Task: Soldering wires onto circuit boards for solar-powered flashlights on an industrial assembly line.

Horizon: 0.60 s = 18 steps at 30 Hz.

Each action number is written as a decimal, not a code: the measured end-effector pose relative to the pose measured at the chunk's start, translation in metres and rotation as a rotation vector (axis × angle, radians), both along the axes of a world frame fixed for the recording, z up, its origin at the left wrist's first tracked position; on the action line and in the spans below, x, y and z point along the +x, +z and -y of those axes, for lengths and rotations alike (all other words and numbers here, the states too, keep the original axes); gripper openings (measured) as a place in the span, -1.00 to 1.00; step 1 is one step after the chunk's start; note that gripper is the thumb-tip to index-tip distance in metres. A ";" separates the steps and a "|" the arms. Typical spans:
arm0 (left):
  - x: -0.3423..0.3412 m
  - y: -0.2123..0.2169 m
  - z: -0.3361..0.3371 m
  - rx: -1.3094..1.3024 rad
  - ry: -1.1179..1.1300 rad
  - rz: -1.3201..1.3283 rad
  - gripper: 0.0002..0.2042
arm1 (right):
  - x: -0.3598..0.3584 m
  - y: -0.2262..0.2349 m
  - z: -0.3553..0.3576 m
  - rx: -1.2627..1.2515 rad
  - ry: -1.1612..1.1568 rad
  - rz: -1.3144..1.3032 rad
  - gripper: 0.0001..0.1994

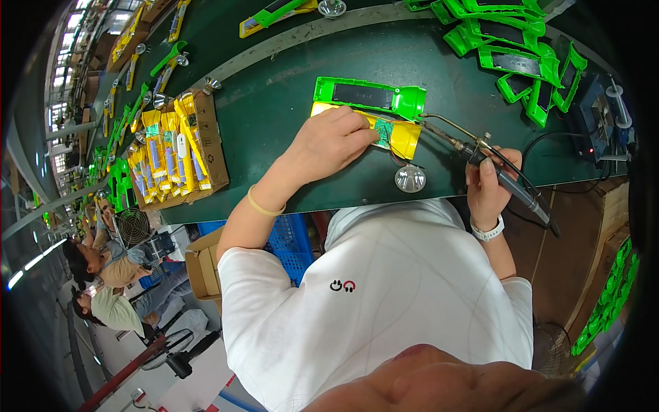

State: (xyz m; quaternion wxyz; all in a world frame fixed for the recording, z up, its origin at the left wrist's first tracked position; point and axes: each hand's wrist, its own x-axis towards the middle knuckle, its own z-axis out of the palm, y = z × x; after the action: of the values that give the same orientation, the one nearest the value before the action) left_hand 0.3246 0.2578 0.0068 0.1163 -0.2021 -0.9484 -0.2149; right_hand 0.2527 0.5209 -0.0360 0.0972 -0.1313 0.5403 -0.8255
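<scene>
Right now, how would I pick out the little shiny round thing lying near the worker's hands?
Start at the long dark green table and find the yellow casing under the left hand. Just nearer the worker's white shirt lies the silver reflector cup. It is the only round, mirror-bright piece there, unlike the green and yellow plastic shells.

Brown cardboard box (209,147) (perhaps open) left
</scene>
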 end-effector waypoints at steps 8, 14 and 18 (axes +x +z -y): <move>-0.003 0.019 -0.005 0.048 0.004 0.046 -0.74 | 0.022 0.008 0.001 -0.073 0.240 0.139 -0.65; -0.014 0.001 -0.023 0.104 -0.053 0.104 -0.86 | 0.028 0.002 0.007 0.094 0.255 0.136 -0.56; -0.010 0.001 -0.012 0.437 0.074 0.364 -0.90 | 0.027 -0.001 0.002 0.103 0.221 0.120 -0.56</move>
State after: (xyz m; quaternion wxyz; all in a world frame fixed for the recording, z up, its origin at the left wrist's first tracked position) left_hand 0.3144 0.2694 0.0082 -0.0071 -0.0957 -0.8917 -0.4423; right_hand 0.2794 0.5185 -0.0368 0.2262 -0.1350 0.5576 -0.7872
